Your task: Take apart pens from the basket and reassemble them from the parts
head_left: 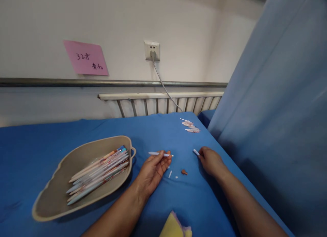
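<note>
My left hand [153, 170], palm turned up, pinches a slim white pen [154, 153] with its pointed end to the left. My right hand [211, 161] is closed on a short white pen part [196, 151], apart from the pen in the left hand. On the blue cloth between the hands lie a small white strip [170, 174], a tiny white piece [176, 177] and a small brown object [184, 172] whose kind I cannot make out. To the left, a beige basin [48, 204] holds a pile of pens [102, 174], pale and patterned.
Several slim pens or pen parts [190, 125] lie at the far right of the blue cloth [158, 131]. A yellow cloth-like item [172, 226] is at the near edge. Behind run a bed rail [153, 95] and a cable [163, 83]. A blue curtain [276, 93] hangs at right.
</note>
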Motion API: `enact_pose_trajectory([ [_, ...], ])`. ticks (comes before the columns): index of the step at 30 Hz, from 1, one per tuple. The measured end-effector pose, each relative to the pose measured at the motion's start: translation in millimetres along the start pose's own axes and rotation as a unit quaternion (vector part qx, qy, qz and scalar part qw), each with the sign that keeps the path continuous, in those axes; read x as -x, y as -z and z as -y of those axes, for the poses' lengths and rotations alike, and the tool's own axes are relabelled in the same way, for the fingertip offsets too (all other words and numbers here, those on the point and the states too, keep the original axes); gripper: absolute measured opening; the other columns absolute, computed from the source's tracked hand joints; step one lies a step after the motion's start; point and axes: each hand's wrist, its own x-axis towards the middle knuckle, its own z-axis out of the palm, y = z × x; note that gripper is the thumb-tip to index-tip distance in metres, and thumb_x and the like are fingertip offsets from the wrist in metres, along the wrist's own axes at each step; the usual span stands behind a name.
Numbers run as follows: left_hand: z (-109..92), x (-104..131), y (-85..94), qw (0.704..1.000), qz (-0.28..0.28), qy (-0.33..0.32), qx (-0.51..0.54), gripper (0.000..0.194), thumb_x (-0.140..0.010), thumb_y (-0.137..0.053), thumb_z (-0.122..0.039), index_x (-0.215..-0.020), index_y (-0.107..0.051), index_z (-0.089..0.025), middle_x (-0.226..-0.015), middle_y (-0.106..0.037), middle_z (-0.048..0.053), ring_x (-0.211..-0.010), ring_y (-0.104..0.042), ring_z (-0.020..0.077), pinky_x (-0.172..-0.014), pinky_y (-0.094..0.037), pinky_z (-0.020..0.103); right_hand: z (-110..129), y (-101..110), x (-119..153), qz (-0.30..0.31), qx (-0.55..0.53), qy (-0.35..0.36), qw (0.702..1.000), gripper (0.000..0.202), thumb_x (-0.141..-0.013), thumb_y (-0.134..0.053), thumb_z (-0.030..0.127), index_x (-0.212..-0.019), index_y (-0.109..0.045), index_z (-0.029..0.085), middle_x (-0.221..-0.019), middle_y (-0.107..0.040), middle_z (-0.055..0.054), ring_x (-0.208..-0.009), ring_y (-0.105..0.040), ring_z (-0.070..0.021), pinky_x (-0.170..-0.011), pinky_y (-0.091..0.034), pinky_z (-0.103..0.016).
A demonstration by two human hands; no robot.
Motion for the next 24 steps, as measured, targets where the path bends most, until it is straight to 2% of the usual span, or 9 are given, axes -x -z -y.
enact_pose_trajectory([
  [2,-0.6,-0.7,0.6,1.0,-0.004,-0.006,0.005,0.012,-0.087,-0.052,-0.007,-0.079,-0.061,-0.007,-0.078,-0.071,0.012,-0.064,-0.068,0.0135,-0.065,-0.059,0.023,2.2,-2.5,-0.7,-0.015,-0.089,-0.012,0.996,0.018,-0.08,-0.052,0.022,-0.094,-0.062,0.016,-0.088,-0.066,-0.008,-0.079,-0.058,-0.0206,-0.069,-0.039,-0.029],
  [4,-0.8,-1.1,0.9,1.0,-0.006,-0.006,0.016,0.012,-0.087,-0.052,-0.007,-0.078,-0.061,-0.007,-0.079,-0.071,0.012,-0.065,-0.069,0.0136,-0.065,-0.059,0.023,8.4,-4.2,0.7,-0.015,-0.236,-0.012,0.972,0.024,-0.08,-0.053,0.027,-0.098,-0.062,0.015,-0.085,-0.066,-0.006,-0.075,-0.057,-0.0188,-0.067,-0.04,-0.028],
  [7,-0.8,-0.6,0.4,0.999,-0.001,0.005,0.038,0.013,-0.086,-0.053,-0.007,-0.078,-0.062,-0.006,-0.08,-0.071,0.012,-0.065,-0.069,0.0135,-0.066,-0.059,0.022,24.8,-3.2,8.3,0.031,-0.452,-0.011,0.892,0.03,-0.078,-0.058,0.038,-0.097,-0.064,0.015,-0.078,-0.064,-0.003,-0.065,-0.054,-0.0149,-0.061,-0.041,-0.026],
  [12,0.0,2.0,-2.0,0.996,0.015,0.05,0.066,0.013,-0.088,-0.051,-0.01,-0.08,-0.062,-0.006,-0.078,-0.071,0.011,-0.064,-0.069,0.0133,-0.065,-0.058,0.021,55.3,1.7,26.1,0.105,-0.656,-0.04,0.746,0.031,-0.071,-0.07,0.039,-0.091,-0.065,0.016,-0.073,-0.061,-0.001,-0.058,-0.051,-0.0116,-0.054,-0.042,-0.025],
  [14,1.1,3.2,-2.6,0.995,0.019,0.062,0.077,0.014,-0.088,-0.05,-0.009,-0.081,-0.062,-0.007,-0.077,-0.071,0.011,-0.064,-0.069,0.013,-0.064,-0.058,0.021,62.7,1.0,30.4,0.134,-0.711,-0.046,0.688,0.03,-0.07,-0.071,0.039,-0.088,-0.064,0.016,-0.068,-0.058,0.0,-0.054,-0.051,-0.0117,-0.052,-0.045,-0.026],
  [16,2.4,4.6,-3.1,0.993,0.028,0.071,0.085,0.014,-0.088,-0.05,-0.009,-0.082,-0.062,-0.006,-0.077,-0.071,0.01,-0.064,-0.069,0.013,-0.065,-0.058,0.021,66.5,-1.3,32.3,0.15,-0.744,-0.06,0.649,0.027,-0.069,-0.073,0.037,-0.082,-0.063,0.016,-0.065,-0.058,0.001,-0.052,-0.051,-0.0111,-0.05,-0.045,-0.026],
  [20,4.5,8.6,-5.1,0.993,0.042,0.071,0.085,0.013,-0.087,-0.05,-0.007,-0.083,-0.062,-0.006,-0.08,-0.071,0.011,-0.066,-0.069,0.0129,-0.067,-0.058,0.021,67.1,-6.7,30.8,0.129,-0.783,-0.108,0.599,0.017,-0.068,-0.075,0.025,-0.075,-0.063,0.015,-0.071,-0.064,-0.001,-0.06,-0.058,-0.0099,-0.058,-0.048,-0.022],
  [24,7.0,12.5,-8.0,0.995,0.042,0.048,0.073,0.011,-0.085,-0.053,-0.005,-0.08,-0.062,-0.007,-0.084,-0.071,0.011,-0.069,-0.069,0.0135,-0.068,-0.058,0.021,65.5,-10.5,27.7,0.093,-0.801,-0.149,0.573,0.014,-0.063,-0.076,0.017,-0.07,-0.064,0.015,-0.071,-0.065,0.0,-0.065,-0.061,-0.0101,-0.065,-0.051,-0.021],
])
